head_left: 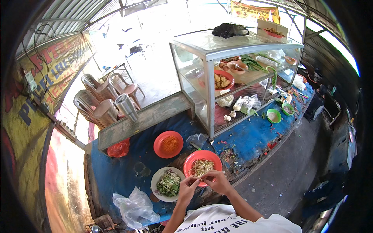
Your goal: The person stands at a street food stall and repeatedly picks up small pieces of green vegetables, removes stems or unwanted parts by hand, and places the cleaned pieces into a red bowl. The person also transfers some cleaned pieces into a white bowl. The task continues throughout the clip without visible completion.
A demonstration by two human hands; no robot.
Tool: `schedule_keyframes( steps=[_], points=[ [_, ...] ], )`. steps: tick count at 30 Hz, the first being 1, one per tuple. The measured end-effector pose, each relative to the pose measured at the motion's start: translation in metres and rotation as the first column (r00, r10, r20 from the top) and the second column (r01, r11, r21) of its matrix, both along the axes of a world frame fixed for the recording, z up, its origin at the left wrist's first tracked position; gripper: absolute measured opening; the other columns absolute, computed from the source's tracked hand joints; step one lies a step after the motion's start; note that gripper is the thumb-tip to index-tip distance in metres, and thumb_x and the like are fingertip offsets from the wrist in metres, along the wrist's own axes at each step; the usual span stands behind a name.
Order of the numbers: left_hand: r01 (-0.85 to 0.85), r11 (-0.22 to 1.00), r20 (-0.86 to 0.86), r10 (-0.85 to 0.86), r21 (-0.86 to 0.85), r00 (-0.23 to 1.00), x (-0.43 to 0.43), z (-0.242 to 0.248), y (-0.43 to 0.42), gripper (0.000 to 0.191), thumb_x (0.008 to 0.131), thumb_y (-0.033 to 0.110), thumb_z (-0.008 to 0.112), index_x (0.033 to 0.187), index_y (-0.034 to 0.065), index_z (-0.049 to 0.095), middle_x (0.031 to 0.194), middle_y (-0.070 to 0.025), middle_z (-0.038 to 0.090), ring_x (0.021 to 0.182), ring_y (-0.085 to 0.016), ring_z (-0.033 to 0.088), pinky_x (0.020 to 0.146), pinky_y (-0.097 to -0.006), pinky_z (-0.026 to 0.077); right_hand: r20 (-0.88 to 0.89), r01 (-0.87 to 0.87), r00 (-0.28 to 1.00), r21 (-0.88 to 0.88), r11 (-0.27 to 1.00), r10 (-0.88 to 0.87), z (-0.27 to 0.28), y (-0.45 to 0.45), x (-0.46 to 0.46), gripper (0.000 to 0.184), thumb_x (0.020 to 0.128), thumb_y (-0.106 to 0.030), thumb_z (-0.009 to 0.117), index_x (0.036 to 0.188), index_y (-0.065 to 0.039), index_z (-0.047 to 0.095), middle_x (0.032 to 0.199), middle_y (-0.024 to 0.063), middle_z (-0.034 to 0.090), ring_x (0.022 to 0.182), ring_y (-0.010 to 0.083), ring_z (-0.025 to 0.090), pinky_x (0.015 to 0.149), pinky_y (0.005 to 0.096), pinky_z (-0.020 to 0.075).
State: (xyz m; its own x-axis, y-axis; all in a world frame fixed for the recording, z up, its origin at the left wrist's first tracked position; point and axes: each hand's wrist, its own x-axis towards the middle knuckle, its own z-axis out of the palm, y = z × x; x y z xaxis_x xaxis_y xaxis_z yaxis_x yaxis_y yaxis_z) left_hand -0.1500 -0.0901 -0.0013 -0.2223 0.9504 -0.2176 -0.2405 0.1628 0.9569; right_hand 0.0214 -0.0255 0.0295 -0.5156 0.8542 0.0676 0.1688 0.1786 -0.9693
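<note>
My left hand [188,186] and my right hand [216,180] meet fingertip to fingertip over the near rim of a red plastic plate [215,155]. Bean sprouts [202,167] lie heaped on that plate. Both hands pinch something small, too small to make out clearly, perhaps a sprout. Just left of the hands sits a white plate [155,182] with green leaves and bean sprouts [169,183]. Behind it, a second red plate [157,145] holds shredded orange food [170,144], which looks like grated carrot.
A clear glass mug [140,168] and a white plastic bag [135,208] lie left on the blue counter [116,174]. A glass display case [210,99] with food stands behind, right. Small green bowls [274,116] are farther right; stacked plastic chairs [106,113] stand beyond the ledge.
</note>
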Motion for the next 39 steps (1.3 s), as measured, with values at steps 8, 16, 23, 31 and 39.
schedule_keyframes(
  steps=[8, 16, 23, 31, 39],
  points=[
    [-0.102, 0.99, 0.002, 0.103, -0.098, 0.995, -0.005, 0.016, -0.008, 0.017, 0.097, 0.013, 0.069, 0.104, -0.0022, 0.073, 0.087, 0.0037, 0.067, 0.076, -0.002, 0.057, 0.065, -0.0191, 0.043, -0.124, -0.094, 0.991, -0.403, 0.91, 0.048, -0.027, 0.012, -0.01, 0.015, 0.098, -0.008, 0.066, 0.108, 0.001, 0.071, 0.092, 0.0002, 0.07, 0.081, 0.0068, 0.063, 0.074, 0.0245, 0.0526],
    [-0.098, 0.995, -0.084, 0.099, 0.012, 0.992, 0.037, 0.032, 0.036, 0.015, 0.097, 0.01, 0.065, 0.098, -0.0031, 0.072, 0.086, 0.0029, 0.066, 0.077, -0.004, 0.056, 0.066, -0.021, 0.044, -0.404, -0.129, 0.914, -0.363, 0.923, -0.031, -0.02, 0.044, 0.043, 0.014, 0.1, -0.014, 0.064, 0.105, -0.001, 0.066, 0.089, 0.0001, 0.068, 0.082, 0.0072, 0.063, 0.074, 0.0257, 0.0529],
    [-0.098, 0.995, 0.104, 0.101, -0.026, 0.989, 0.102, 0.038, 0.096, 0.019, 0.1, 0.016, 0.065, 0.1, -0.002, 0.072, 0.067, 0.0087, 0.053, 0.055, 0.001, 0.038, 0.048, -0.0209, 0.025, -0.434, -0.202, 0.9, -0.465, 0.862, -0.023, -0.006, 0.093, 0.111, 0.016, 0.1, -0.016, 0.066, 0.11, -0.003, 0.065, 0.091, 0.0006, 0.068, 0.082, 0.0071, 0.064, 0.077, 0.0249, 0.0529],
    [-0.157, 0.983, -0.061, 0.152, -0.098, 0.987, 0.138, 0.025, 0.115, 0.018, 0.1, 0.014, 0.065, 0.096, -0.0018, 0.074, 0.073, 0.0071, 0.059, 0.062, 0.001, 0.046, 0.052, -0.0185, 0.031, -0.443, -0.274, 0.894, -0.434, 0.858, 0.061, -0.024, 0.115, 0.129, 0.016, 0.101, -0.016, 0.065, 0.109, -0.002, 0.065, 0.094, 0.0011, 0.068, 0.085, 0.0069, 0.064, 0.079, 0.0253, 0.0535],
    [-0.283, 0.952, 0.225, 0.302, -0.116, 0.926, 0.1, 0.004, 0.079, 0.013, 0.1, 0.014, 0.063, 0.095, 0.0037, 0.068, 0.07, 0.0075, 0.056, 0.055, 0.001, 0.04, 0.048, -0.0193, 0.026, -0.39, -0.228, 0.921, -0.499, 0.836, 0.019, -0.035, 0.111, 0.102, 0.014, 0.102, -0.013, 0.061, 0.105, -0.001, 0.066, 0.091, 0.001, 0.068, 0.082, 0.0065, 0.064, 0.077, 0.0249, 0.0539]
  ],
)
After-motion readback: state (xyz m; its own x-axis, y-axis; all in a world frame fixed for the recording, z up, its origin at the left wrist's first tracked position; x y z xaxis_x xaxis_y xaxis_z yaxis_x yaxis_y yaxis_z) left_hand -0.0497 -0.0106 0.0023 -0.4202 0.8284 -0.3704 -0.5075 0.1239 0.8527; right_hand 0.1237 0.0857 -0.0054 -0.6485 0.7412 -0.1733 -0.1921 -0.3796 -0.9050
